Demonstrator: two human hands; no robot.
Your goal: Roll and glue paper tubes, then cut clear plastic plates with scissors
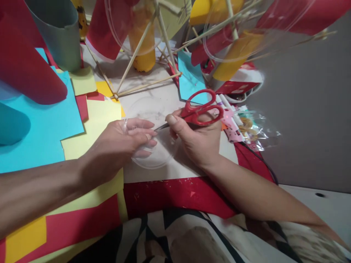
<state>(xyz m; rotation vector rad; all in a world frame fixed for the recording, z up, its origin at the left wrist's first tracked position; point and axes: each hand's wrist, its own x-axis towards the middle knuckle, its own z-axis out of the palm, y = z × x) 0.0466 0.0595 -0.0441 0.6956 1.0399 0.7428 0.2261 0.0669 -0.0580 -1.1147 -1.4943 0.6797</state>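
at the centre of the frame, the left hand (pixel 120 140) is half closed, its thumb bent over the fingers, with a clear plastic disc (pixel 166 151) held in it. the see-through disc is hard to make out against the white surface. just to the right, the right hand (pixel 201 140) is curled around red-handled scissors (pixel 189 114), thumb pressed near the pivot; its other fingers are mostly hidden. the blade tip reaches the left fingers, but whether it touches the plastic cannot be told. the stick frame (pixel 135 54) at the upper centre and the red paper tube (pixel 33 62) at the upper left are cut off by the frame edge. print on the red-and-white box (pixel 238 87), upper right, is too small to read.
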